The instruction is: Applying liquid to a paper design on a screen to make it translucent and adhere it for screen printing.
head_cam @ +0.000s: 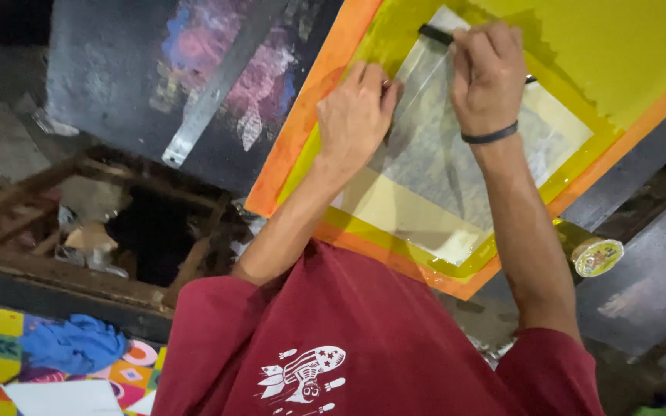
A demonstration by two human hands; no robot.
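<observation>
Left hand (356, 112) flat, pressing thin clear film sheet (456, 146) onto orange-framed yellow screen (302, 131); right hand (487, 73) gripping black marker (435, 34). Film probably light, floppy, slippery; hold edges.

Left hand (356, 115) is pressing a clear film sheet (433, 131) onto the yellow mesh of an orange-framed screen (302, 127), upper centre. Right hand (489, 73) is gripping a black marker (435, 33) over it. Tape roll (597, 256) is lying at right; metal ruler (213, 96) at upper left.
</observation>
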